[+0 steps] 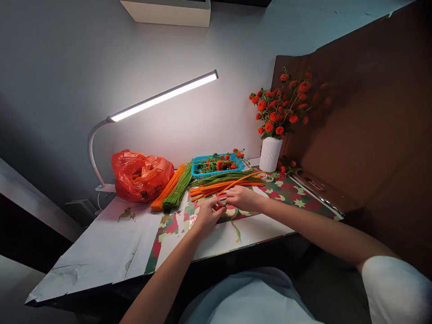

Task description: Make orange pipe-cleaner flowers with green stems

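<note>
Over the front of the table my left hand (211, 213) and my right hand (242, 199) meet, fingertips almost touching. The fingers of both are bent in a pinch. A single orange pipe cleaner (240, 182) slants up to the right from beside my right fingers, which appear to grip it. What my left fingers pinch is too small and covered to make out. Just behind the hands lie loose orange pipe cleaners (205, 191) and a row of green pipe cleaners (221, 179). A thin green piece (237, 230) lies on the white surface below my hands.
A blue basket (195, 170) holds green stems and red-orange flowers. Left of it are green (178, 189) and orange bundles (166, 196) and a red plastic bag (143, 175). A lit lamp (165, 96) arches above. A white vase (270, 154) of flowers stands by the brown cardboard (364, 112).
</note>
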Motion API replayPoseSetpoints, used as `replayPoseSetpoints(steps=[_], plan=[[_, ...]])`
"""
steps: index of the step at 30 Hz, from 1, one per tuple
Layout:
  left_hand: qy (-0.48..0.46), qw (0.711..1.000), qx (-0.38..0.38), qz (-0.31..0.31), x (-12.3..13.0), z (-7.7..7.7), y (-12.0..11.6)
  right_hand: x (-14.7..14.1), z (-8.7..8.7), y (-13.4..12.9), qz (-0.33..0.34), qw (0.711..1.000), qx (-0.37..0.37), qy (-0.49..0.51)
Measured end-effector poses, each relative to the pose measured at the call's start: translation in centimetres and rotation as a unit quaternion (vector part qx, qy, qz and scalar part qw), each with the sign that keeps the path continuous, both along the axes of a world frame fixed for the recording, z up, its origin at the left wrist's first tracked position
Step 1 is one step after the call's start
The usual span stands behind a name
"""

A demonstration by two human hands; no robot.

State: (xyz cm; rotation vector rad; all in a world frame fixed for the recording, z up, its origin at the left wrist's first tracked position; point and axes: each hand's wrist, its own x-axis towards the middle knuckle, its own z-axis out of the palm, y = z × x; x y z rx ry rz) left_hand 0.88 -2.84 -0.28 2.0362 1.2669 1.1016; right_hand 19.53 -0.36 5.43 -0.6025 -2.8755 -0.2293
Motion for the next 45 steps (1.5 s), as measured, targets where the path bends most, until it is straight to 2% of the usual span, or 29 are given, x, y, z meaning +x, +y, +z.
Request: replayPoseSetpoints(steps=[2,3,4,6,7,9,12,14,16,17,19,22,26,28,30,33,35,36,40,42,45], plan=[[-0.013,1.000,-0.026,-0.010,0.0,-0.1,0.1,-0.6,0.1,-0.1,-0.015,0.999,0.023,-0.042],[-0.002,1.000,-0.015,-0.006,0.0,-0.1,0.1,-0.9,0.0,-0.2,-0.038,0.998,0.009,-0.044],[0.022,1.000,0.009,0.001,0.0,-0.1,0.0,-1.2,-0.1,-0.3,-0.072,0.997,-0.023,-0.035],[0.092,0.993,0.068,0.007,0.0,-0.1,-0.1,-1.7,-0.3,-0.2,-0.166,0.976,-0.144,-0.009],[0.129,0.987,0.096,0.003,0.0,-0.1,-0.2,-1.9,-0.3,0.0,-0.214,0.950,-0.227,0.004],[0.193,0.970,0.146,-0.010,0.0,-0.1,-0.3,-1.8,-0.1,0.5,-0.273,0.873,-0.403,0.020],[0.259,0.939,0.226,-0.016,0.0,0.1,-0.4,-1.3,0.4,1.3,-0.267,0.735,-0.621,0.054],[0.279,0.921,0.271,-0.011,0.0,0.2,-0.4,-1.0,0.6,1.7,-0.257,0.642,-0.718,0.076],[0.276,0.911,0.306,-0.001,0.0,0.2,-0.3,-0.7,0.6,2.0,-0.262,0.564,-0.777,0.098],[0.264,0.911,0.318,0.004,0.0,0.2,-0.3,-0.6,0.4,2.1,-0.263,0.534,-0.796,0.110],[0.215,0.920,0.328,0.009,0.1,0.1,-0.2,-0.6,0.1,2.1,-0.257,0.493,-0.819,0.140],[0.101,0.952,0.290,0.004,0.1,-0.1,0.0,-0.9,0.0,1.7,-0.242,0.468,-0.828,0.192],[-0.050,0.986,0.159,0.019,0.1,-0.2,0.3,-1.5,0.9,0.7,-0.207,0.464,-0.820,0.263],[-0.130,0.989,0.071,0.015,0.1,-0.3,0.4,-1.7,1.5,0.5,-0.188,0.480,-0.805,0.293],[-0.220,0.975,-0.029,-0.003,0.1,-0.2,0.5,-1.9,1.9,0.7,-0.170,0.517,-0.765,0.345],[-0.331,0.934,-0.130,-0.022,0.2,0.0,0.5,-2.2,1.2,1.3,-0.141,0.614,-0.617,0.473],[-0.360,0.922,-0.143,-0.032,0.3,0.1,0.5,-2.5,-0.2,1.6,-0.133,0.678,-0.481,0.539],[-0.363,0.922,-0.134,-0.035,0.3,0.2,0.5,-2.7,-1.2,1.6,-0.131,0.694,-0.439,0.555],[-0.342,0.937,-0.065,-0.035,0.1,0.0,0.7,-3.3,-4.5,1.1,-0.128,0.739,-0.378,0.542],[-0.319,0.946,-0.046,-0.025,0.1,-0.2,0.7,-3.5,-5.3,0.5,-0.143,0.763,-0.334,0.534],[-0.279,0.960,-0.033,-0.009,0.0,-0.2,0.6,-3.7,-5.3,-0.1,-0.135,0.804,-0.264,0.516]])
